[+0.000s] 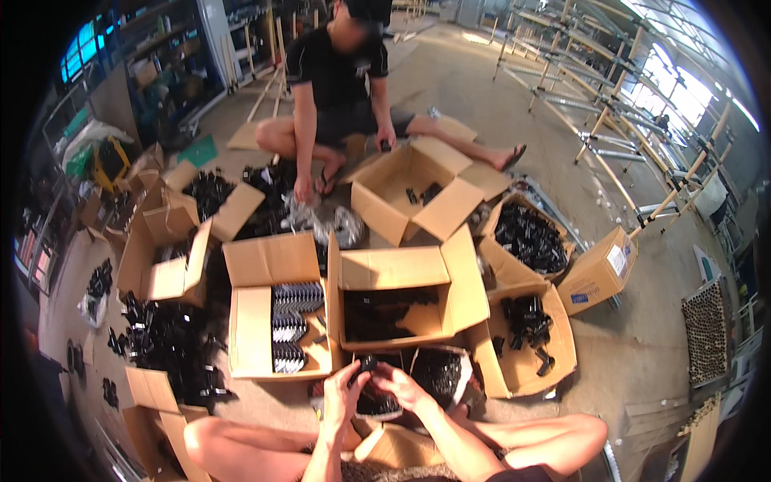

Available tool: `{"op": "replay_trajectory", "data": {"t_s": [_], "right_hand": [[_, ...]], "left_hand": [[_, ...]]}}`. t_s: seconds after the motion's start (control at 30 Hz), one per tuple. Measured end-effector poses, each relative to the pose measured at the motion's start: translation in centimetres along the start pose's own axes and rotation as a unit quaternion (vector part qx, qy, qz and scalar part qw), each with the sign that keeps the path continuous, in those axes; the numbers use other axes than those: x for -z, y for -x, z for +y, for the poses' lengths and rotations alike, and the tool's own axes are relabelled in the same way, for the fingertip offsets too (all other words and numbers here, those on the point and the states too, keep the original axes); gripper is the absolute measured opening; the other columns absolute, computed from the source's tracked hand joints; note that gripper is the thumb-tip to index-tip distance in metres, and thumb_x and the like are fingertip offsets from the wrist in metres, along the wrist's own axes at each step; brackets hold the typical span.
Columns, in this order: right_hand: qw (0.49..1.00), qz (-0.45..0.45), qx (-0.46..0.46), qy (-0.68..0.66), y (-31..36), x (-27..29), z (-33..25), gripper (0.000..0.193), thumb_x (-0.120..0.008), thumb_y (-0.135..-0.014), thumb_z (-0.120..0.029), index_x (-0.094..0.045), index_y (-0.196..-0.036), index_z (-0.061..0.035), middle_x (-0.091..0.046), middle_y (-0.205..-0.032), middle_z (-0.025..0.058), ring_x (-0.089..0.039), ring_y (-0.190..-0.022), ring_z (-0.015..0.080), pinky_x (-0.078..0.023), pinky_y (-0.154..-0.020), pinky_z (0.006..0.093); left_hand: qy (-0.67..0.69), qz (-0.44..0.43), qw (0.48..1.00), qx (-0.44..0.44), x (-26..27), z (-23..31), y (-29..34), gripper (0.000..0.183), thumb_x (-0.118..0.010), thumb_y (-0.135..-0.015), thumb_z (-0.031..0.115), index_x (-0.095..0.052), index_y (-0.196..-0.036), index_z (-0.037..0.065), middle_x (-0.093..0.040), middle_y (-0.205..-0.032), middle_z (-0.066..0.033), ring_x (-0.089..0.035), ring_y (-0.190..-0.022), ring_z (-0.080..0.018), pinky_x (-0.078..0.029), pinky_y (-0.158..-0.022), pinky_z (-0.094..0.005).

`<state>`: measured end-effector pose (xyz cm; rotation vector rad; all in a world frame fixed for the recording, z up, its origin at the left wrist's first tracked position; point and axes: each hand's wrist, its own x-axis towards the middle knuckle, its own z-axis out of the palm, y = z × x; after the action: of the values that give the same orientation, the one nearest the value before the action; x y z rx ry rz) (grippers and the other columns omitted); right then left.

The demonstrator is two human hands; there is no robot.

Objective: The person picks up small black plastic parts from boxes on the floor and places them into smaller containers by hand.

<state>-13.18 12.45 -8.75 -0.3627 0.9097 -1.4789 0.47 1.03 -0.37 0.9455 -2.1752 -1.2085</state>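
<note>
Both hands meet in front of me, above my crossed legs. My left hand (343, 387) is closed on a small black plastic part (367, 363). From the other side, the fingers of my right hand (400, 387) grip the same part. Its exact kind is too small to make out. Just below and beyond the hands sit bags of small black pieces (438, 376). Past them, a cardboard box (281, 309) holds neat rows of silver and black parts. Beside it, a larger open box (392, 269) has dark parts inside.
At the right, an open box (526, 337) contains loose black parts. Black parts (165, 345) lie heaped on the floor at the left. Opposite me a person (341, 88) sits by an open carton (409, 185). Pipe racks (610, 112) stand at the far right.
</note>
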Motion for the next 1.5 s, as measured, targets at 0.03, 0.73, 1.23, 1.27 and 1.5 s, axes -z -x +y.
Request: {"op": "replay_trajectory", "data": {"t_s": [0.03, 0.73, 1.23, 1.27, 1.5], "right_hand": [[0.999, 0.011, -0.006, -0.030, 0.2, -1.0, -0.3, 0.047, -0.067, -0.095, -0.017, -0.049, -0.138, -0.0087, -0.060, -0.124, -0.0009, -0.059, -0.110, 0.0105, -0.050, -0.093, 0.0265], [0.997, 0.055, 0.052, -0.031, 0.6, -2.9, -3.0, 0.064, -0.075, -0.084, -0.002, -0.045, -0.140, -0.0099, -0.062, -0.117, 0.0037, -0.058, -0.111, 0.0144, -0.046, -0.101, 0.0320], [0.993, 0.069, 0.082, 0.057, 0.4, -4.3, -4.1, 0.052, -0.070, -0.086, 0.004, -0.053, -0.135, -0.0064, -0.066, -0.115, 0.0052, -0.063, -0.107, 0.0130, -0.049, -0.097, 0.0300], [0.988, 0.083, 0.085, 0.100, 0.2, -4.2, -4.0, 0.050, -0.069, -0.087, 0.003, -0.054, -0.134, -0.0055, -0.067, -0.112, 0.0050, -0.063, -0.103, 0.0115, -0.050, -0.094, 0.0283], [0.934, 0.152, 0.044, 0.320, 0.6, -3.6, -5.2, 0.030, -0.068, -0.093, -0.015, -0.067, -0.120, -0.0013, -0.071, -0.091, 0.0051, -0.064, -0.076, 0.0064, -0.051, -0.065, 0.0213]], "left_hand": [[0.020, 0.008, 1.000, -0.014, -0.2, -0.4, 0.0, 0.037, -0.077, -0.084, 0.012, -0.067, -0.113, -0.006, -0.072, -0.103, -0.0217, -0.072, -0.093, -0.0294, -0.055, -0.083, -0.0333], [-0.007, 0.053, 0.998, -0.042, 1.5, 3.0, -0.7, 0.030, -0.066, -0.093, 0.009, -0.065, -0.120, -0.003, -0.070, -0.107, -0.0217, -0.071, -0.091, -0.0300, -0.056, -0.077, -0.0326], [0.005, 0.005, 1.000, -0.001, 0.8, 1.7, -0.4, 0.036, -0.067, -0.093, 0.016, -0.063, -0.122, -0.005, -0.068, -0.107, -0.0250, -0.069, -0.097, -0.0361, -0.055, -0.080, -0.0346], [0.015, -0.002, 1.000, 0.012, 0.6, 1.3, -0.3, 0.036, -0.068, -0.093, 0.016, -0.063, -0.122, -0.005, -0.069, -0.106, -0.0248, -0.070, -0.094, -0.0338, -0.055, -0.079, -0.0343], [0.301, -0.014, 0.926, 0.227, -1.3, -1.0, 0.5, 0.033, -0.067, -0.095, 0.023, -0.063, -0.114, -0.004, -0.071, -0.092, -0.0073, -0.065, -0.077, -0.0092, -0.056, -0.064, -0.0234]]}}
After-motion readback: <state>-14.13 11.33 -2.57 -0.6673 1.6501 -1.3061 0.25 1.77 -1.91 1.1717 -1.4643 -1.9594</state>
